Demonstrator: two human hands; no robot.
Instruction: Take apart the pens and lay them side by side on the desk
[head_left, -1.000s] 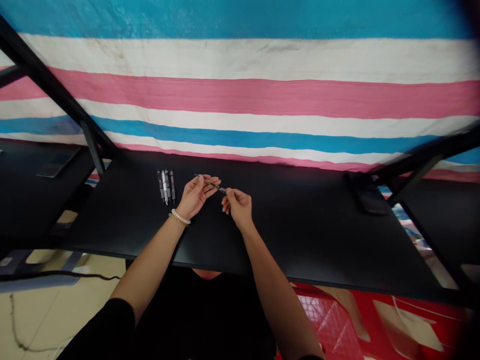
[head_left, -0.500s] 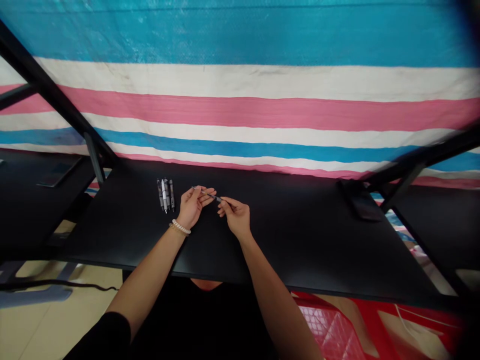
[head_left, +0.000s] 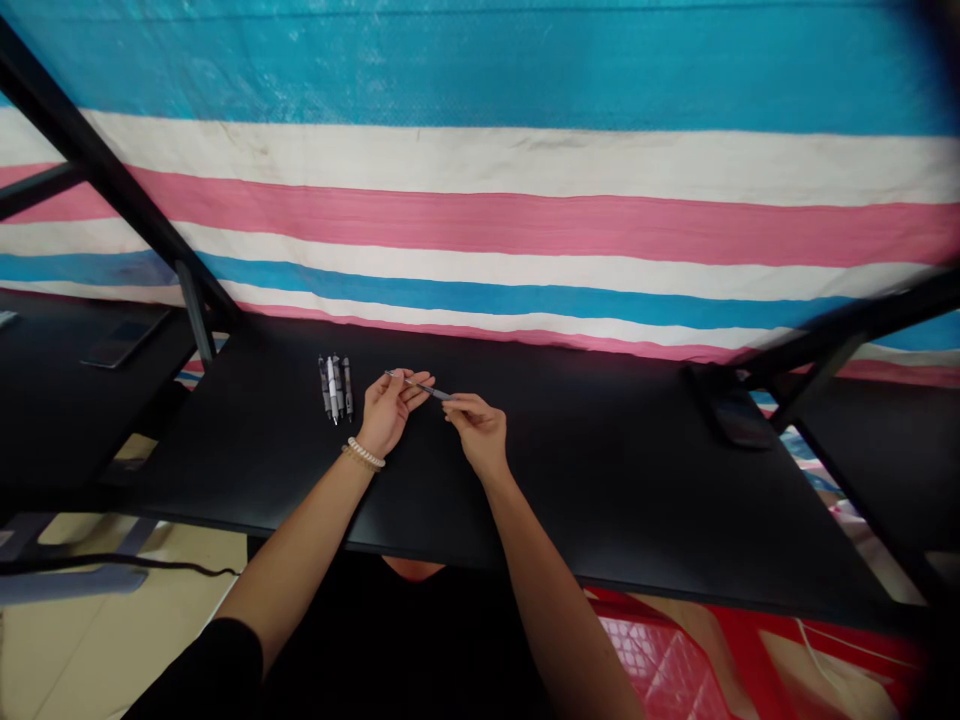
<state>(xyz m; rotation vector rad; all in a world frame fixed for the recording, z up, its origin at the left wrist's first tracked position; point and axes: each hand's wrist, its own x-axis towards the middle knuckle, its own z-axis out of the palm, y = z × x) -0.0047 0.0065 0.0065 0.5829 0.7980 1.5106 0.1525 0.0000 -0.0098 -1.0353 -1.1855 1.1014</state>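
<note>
A thin pen piece (head_left: 420, 386) slants between my two hands above the black table (head_left: 600, 480). My left hand (head_left: 386, 411), palm up, pinches its upper left end between thumb and fingers. At the lower right end, the fingertips of my right hand (head_left: 480, 430) close on a grey part of it. Whether this is one piece or two joined parts is too small to tell. Several pens (head_left: 335, 388), grey, black and white, lie side by side on the table just left of my left hand.
A dark phone-like object (head_left: 739, 415) lies at the table's right end. Another flat dark device (head_left: 124, 340) rests on the left neighbouring table. Black metal frame bars slant at both sides, and a striped sheet (head_left: 525, 225) hangs behind.
My right hand has shifted slightly right, away from my left hand, and more of the grey part shows between them. The whole view has also shifted a little.
</note>
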